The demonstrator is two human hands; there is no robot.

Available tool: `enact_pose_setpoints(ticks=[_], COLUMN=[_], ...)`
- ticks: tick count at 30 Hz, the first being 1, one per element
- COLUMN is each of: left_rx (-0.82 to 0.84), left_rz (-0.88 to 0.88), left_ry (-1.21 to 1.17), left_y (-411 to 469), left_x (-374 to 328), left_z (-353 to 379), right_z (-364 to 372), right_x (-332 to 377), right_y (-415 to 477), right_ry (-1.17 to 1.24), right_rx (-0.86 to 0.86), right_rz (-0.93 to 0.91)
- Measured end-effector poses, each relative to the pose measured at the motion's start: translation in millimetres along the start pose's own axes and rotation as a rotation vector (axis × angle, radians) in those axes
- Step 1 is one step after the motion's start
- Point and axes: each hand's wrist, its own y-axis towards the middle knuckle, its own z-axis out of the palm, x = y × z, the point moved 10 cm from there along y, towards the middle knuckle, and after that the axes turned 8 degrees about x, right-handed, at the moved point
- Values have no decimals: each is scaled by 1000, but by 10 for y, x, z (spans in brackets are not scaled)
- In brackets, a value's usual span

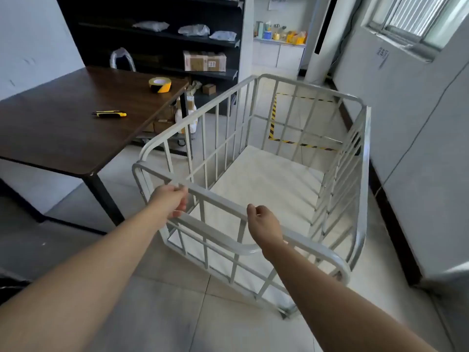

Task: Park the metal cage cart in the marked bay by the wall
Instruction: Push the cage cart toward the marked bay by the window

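Head view: left hand [170, 199] grips the top rail of the empty grey metal cage cart [253, 174]; right hand [264, 224], fingers loosely curled, hovers just beside that rail. Beyond the cart lies the yellow-black taped floor bay [272, 120].

a dark wooden table [63, 128] stands at the left — on it a roll of yellow-and-black tape [160, 85] and, well apart, a yellow utility knife [109, 114]. behind, black shelves [157, 34] hold plastic bags [194, 30] and a cardboard box [204, 61].

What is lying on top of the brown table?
On the table lie a roll of yellow-black tape and a yellow utility knife. Its left end runs out of view.
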Motion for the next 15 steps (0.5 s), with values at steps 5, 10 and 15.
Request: enact_pose_setpoints(ticks=[5, 10, 15], left_rx=[8, 5, 60], left_rz=[83, 186, 343], left_ry=[286, 664, 897], left_y=[149, 290, 472], left_x=[20, 30, 66], left_z=[-76, -131, -58], right_z=[263, 554, 732], right_x=[-96, -199, -259], right_y=[25, 43, 32], right_ry=[-222, -397, -541], right_rx=[-5, -41, -42], right_rz=[-3, -4, -8])
